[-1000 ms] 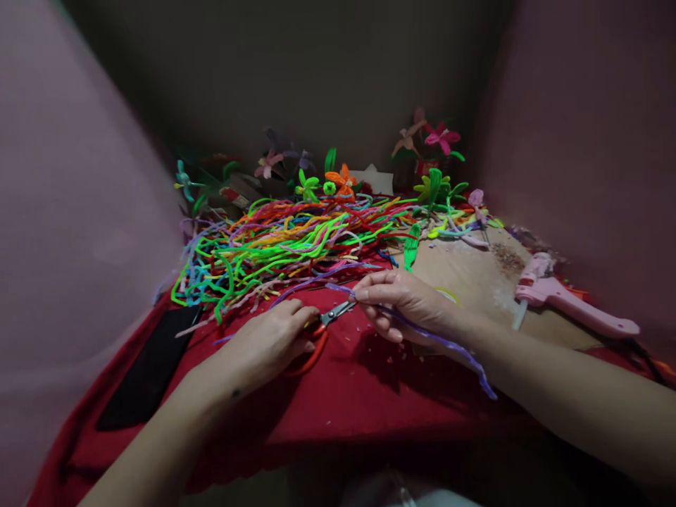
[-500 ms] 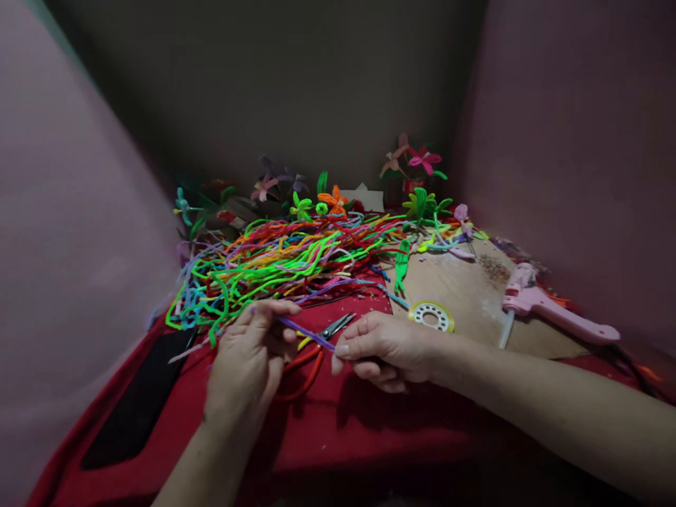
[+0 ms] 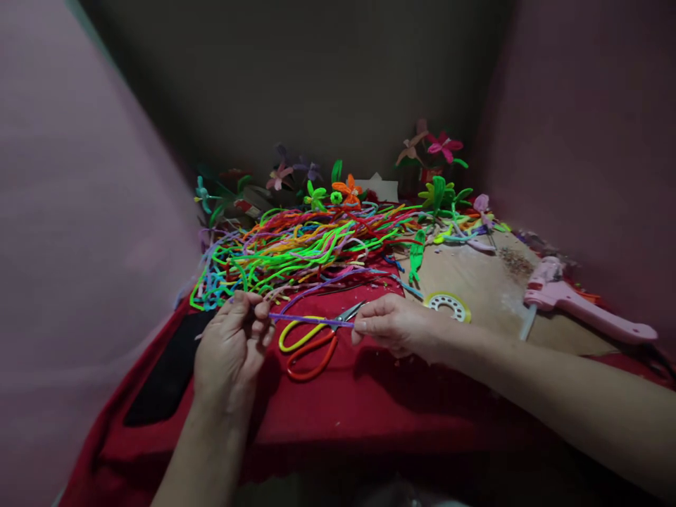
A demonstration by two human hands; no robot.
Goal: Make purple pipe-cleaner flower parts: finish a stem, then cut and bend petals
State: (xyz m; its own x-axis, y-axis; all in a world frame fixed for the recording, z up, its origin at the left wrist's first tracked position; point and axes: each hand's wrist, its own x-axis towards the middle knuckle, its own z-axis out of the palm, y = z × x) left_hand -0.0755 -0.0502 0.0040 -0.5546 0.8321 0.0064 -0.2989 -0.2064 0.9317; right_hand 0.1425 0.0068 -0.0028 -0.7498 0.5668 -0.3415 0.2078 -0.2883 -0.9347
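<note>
Between my two hands a purple pipe cleaner stretches nearly level. My left hand pinches its left end, and my right hand grips the other end between thumb and fingers. Just beneath it on the red cloth lie scissors with one yellow and one red handle loop, blades pointing toward my right hand. Beyond the hands spreads a large heap of multicoloured pipe cleaners.
Right of the heap, a brown board carries a roll of tape and a pink glue gun. Pipe-cleaner flowers stand along the back. At the left lies a flat black object.
My hands have moved apart, drawing the purple pipe cleaner straighter and more level. The view has shifted, and more of the scissors' handles now shows.
</note>
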